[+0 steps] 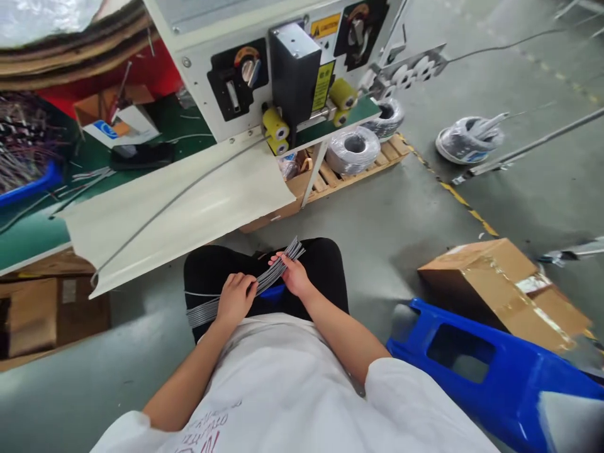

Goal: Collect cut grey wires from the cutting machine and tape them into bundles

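A bundle of thin grey wires [272,274] lies slantwise across my lap, its cut ends fanned at the upper right. My left hand [237,297] is closed over the bundle's middle, palm down. Near the upper end, my right hand [291,274] wraps round the wires from the right side. The lower part of the bundle [202,312] shows to the left of my left hand, over my left thigh. One wire sits a little apart from the others there.
Ahead stands a machine [245,75] with yellow rollers [275,123]; a grey wire runs from them down a cream sheet chute [189,207]. Wire coils [353,150] rest on a pallet. To the right are a cardboard box [504,283] and a blue plastic stool [514,365].
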A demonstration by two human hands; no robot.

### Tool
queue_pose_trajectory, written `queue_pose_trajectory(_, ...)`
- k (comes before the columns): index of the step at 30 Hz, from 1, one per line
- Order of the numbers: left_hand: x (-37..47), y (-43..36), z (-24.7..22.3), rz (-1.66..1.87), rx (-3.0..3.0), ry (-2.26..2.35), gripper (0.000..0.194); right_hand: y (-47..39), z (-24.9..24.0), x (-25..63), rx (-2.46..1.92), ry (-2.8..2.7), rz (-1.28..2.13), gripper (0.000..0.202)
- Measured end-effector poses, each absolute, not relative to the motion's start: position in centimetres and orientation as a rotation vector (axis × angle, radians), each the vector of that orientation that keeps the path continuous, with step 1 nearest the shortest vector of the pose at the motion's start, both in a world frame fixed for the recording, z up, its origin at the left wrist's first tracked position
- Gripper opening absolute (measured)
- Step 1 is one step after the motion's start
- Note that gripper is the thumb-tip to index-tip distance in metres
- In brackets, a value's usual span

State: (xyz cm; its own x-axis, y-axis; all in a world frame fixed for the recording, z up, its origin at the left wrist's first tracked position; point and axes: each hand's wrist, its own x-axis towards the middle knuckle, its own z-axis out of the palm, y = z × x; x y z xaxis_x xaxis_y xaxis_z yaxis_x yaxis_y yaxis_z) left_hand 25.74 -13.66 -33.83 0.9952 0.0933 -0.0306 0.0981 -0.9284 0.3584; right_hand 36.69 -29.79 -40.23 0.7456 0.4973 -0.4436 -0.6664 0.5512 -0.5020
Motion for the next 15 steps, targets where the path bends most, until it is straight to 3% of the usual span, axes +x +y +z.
queue_pose_trajectory(15,26.4,-13.9,-31.1,0.029,2.899,-0.002,0.019,-29.7,-40.1,36.7,-0.710,0.283,0.680,0.030)
